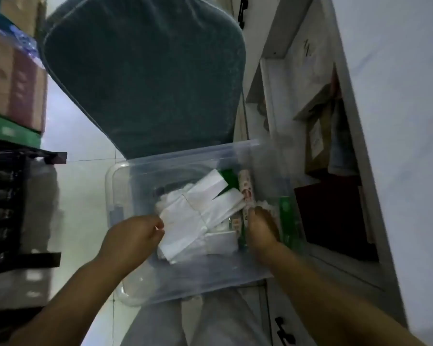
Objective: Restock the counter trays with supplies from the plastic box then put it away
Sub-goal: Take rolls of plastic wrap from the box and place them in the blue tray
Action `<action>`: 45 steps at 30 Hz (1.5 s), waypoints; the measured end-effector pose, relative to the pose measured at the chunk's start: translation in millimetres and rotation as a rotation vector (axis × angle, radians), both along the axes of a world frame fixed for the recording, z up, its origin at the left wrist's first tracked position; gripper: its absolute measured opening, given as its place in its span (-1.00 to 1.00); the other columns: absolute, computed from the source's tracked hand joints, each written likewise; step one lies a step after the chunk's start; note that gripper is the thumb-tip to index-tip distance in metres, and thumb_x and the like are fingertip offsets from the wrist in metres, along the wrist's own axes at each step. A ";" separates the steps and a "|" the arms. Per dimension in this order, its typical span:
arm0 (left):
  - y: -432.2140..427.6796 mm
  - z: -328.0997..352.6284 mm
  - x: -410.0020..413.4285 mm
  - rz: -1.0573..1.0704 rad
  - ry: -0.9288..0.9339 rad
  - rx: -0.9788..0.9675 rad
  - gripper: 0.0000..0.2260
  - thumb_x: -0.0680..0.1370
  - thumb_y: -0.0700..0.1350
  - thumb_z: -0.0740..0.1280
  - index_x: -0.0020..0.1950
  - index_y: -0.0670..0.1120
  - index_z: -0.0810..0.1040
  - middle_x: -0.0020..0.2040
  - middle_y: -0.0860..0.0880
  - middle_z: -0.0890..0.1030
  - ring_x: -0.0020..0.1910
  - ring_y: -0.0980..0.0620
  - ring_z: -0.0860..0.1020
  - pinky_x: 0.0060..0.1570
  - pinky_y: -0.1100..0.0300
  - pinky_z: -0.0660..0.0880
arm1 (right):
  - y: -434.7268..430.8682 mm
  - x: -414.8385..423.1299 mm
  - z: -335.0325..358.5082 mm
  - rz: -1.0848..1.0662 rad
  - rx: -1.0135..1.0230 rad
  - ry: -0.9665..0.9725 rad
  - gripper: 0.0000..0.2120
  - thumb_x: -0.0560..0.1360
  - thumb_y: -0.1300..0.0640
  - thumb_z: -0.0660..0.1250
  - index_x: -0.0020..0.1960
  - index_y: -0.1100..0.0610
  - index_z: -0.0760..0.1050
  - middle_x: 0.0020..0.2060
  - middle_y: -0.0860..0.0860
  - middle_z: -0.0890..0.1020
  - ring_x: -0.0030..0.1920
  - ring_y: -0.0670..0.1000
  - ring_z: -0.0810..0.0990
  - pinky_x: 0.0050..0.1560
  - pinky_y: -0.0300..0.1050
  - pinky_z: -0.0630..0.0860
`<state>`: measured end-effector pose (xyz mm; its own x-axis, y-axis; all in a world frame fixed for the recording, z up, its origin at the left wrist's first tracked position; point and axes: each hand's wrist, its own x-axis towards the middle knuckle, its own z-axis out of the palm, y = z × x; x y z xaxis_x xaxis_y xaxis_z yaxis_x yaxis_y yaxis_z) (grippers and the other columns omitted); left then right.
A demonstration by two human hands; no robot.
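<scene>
A clear plastic box sits in front of me, on my lap as far as I can tell, holding white paper packets, a green packet and a slim patterned tube. My left hand pinches the edge of a white packet at the box's left side. My right hand reaches into the right side with fingers curled down among green and red sachets; what it holds is hidden.
A teal padded chair back stands just beyond the box. White cabinet shelves with boxes and a dark red folder are at the right. Stacked cartons and a black crate line the left.
</scene>
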<state>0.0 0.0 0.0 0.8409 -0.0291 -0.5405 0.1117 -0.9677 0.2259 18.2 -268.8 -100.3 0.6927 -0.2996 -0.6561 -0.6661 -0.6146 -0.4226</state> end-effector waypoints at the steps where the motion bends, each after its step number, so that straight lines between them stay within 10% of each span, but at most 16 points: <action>1: 1.6 -8.1 -1.4 0.010 0.004 -0.007 -0.84 0.54 0.04 0.22 -0.01 0.09 0.59 -0.08 0.03 0.67 -0.16 0.02 0.59 -0.18 0.20 0.51 | 1.6 4.2 -7.5 0.000 -0.034 0.019 -0.63 0.48 -0.16 -0.01 -0.19 0.02 0.47 -0.10 0.08 0.60 -0.14 0.11 0.55 0.04 0.09 0.52; 10: -3.5 -41.9 -7.4 0.047 0.073 -0.055 -0.79 0.56 0.00 0.22 0.15 0.07 0.56 0.07 0.04 0.65 -0.04 0.05 0.60 -0.04 0.21 0.50 | 9.1 12.5 -55.1 0.173 -0.161 -0.022 -0.37 0.51 -0.29 -0.21 0.41 0.02 0.23 0.37 0.06 0.38 0.28 0.11 0.40 0.33 0.17 0.30; 16: -10.7 -40.9 -9.5 -0.023 0.100 -0.072 -0.76 0.57 -0.01 0.19 0.19 0.07 0.53 0.11 0.05 0.63 0.01 0.05 0.58 -0.03 0.23 0.47 | 7.7 13.0 -39.5 0.214 -0.210 -0.125 -0.68 0.54 0.09 0.21 0.25 0.19 0.35 0.16 0.19 0.51 0.05 0.14 0.50 0.09 -0.02 0.45; 20: -14.8 -35.7 -7.6 -0.073 0.108 -0.117 -0.77 0.57 -0.04 0.19 0.18 0.05 0.54 0.10 0.04 0.63 0.00 0.03 0.58 -0.10 0.23 0.42 | 5.5 8.2 -8.9 -0.128 0.025 -0.224 -0.62 0.43 0.30 0.35 0.21 0.22 0.38 0.13 0.20 0.57 0.05 0.12 0.56 0.00 -0.14 0.43; 26: -19.0 -19.0 6.0 -0.089 -0.002 -0.167 -0.76 0.54 -0.07 0.25 0.20 0.06 0.53 0.12 0.04 0.61 0.05 0.01 0.56 -0.01 0.14 0.52 | 12.2 -0.5 59.7 -0.400 0.098 -0.620 -0.61 0.29 0.21 0.45 -0.06 -0.16 0.39 -0.12 -0.19 0.56 -0.14 -0.14 0.62 -0.23 -0.35 0.53; 31: -18.7 -0.6 16.5 -0.131 -0.189 -0.220 -0.57 0.45 -0.09 0.39 0.30 0.07 0.43 0.24 0.01 0.54 0.18 -0.06 0.52 0.05 0.07 0.50 | 36.0 4.3 107.2 -0.226 0.357 -0.786 -0.50 0.30 0.34 0.45 -0.06 -0.22 0.40 -0.01 -0.10 0.56 -0.02 -0.21 0.59 -0.11 -0.39 0.53; 37: 14.8 7.0 23.1 -0.146 -0.268 -0.071 -0.20 0.22 0.12 0.57 0.38 0.03 0.31 0.34 -0.05 0.48 0.28 -0.11 0.47 0.24 0.06 0.32 | 99.6 24.9 123.2 -0.063 0.742 -0.549 -0.72 0.39 0.36 0.36 -0.03 0.02 0.46 -0.03 0.09 0.62 0.01 0.04 0.62 -0.05 -0.10 0.62; 41: 53.5 11.4 19.2 -0.041 -0.247 -0.046 -0.51 0.25 0.09 0.53 0.12 0.04 0.50 -0.04 -0.02 0.63 -0.16 -0.04 0.61 -0.31 0.23 0.47 | 124.0 32.7 100.3 -0.123 0.924 -0.313 -0.80 0.47 0.29 0.32 0.04 0.09 0.46 -0.09 -0.04 0.64 -0.02 -0.02 0.63 -0.04 -0.15 0.61; 45: 87.0 12.6 7.6 0.053 -0.289 0.062 -0.49 0.25 0.00 0.57 0.11 -0.11 0.50 -0.10 -0.15 0.60 -0.25 -0.16 0.60 -0.34 0.14 0.50 | 128.5 17.7 47.9 0.107 0.487 -0.268 -0.78 0.51 0.07 0.31 0.12 0.11 0.47 0.04 0.05 0.59 0.08 0.04 0.55 0.11 -0.02 0.53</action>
